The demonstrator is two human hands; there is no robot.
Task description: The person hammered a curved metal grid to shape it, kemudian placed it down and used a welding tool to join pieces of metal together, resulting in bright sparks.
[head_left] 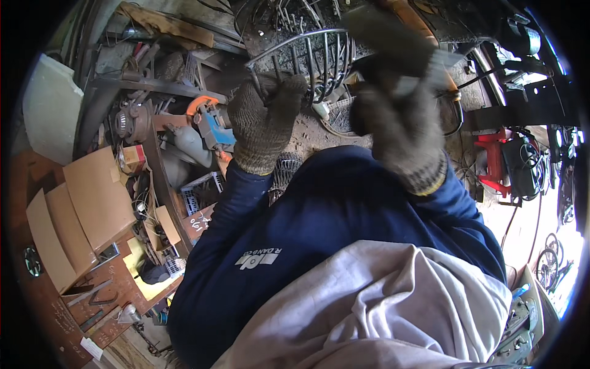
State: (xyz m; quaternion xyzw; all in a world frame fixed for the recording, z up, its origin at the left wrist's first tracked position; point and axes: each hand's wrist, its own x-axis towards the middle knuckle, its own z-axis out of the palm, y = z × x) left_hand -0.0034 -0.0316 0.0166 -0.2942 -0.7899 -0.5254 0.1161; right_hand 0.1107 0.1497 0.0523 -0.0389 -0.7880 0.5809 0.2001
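Observation:
A cage of bent metal rods (pixel 326 61) with a curved rim stands on the dark, cluttered work surface in front of me. My left hand (pixel 268 123), in a brown knitted glove, is closed on the near left side of this cage. To the right, my right hand (pixel 399 126) is gloved too and smeared by motion. It grips a dark, blocky tool (pixel 390 46), which is too blurred for me to name its kind. The tool is above and to the right of the cage; whether they touch cannot be made out.
More bent rods (pixel 301 12) lie beyond the cage. An orange and blue power tool (pixel 215 126) sits left of my left hand, near a grey cylinder (pixel 189 142). Cardboard boxes (pixel 92 203) stand farther left. At right are a red plastic stool (pixel 491 161) and cables (pixel 533 154).

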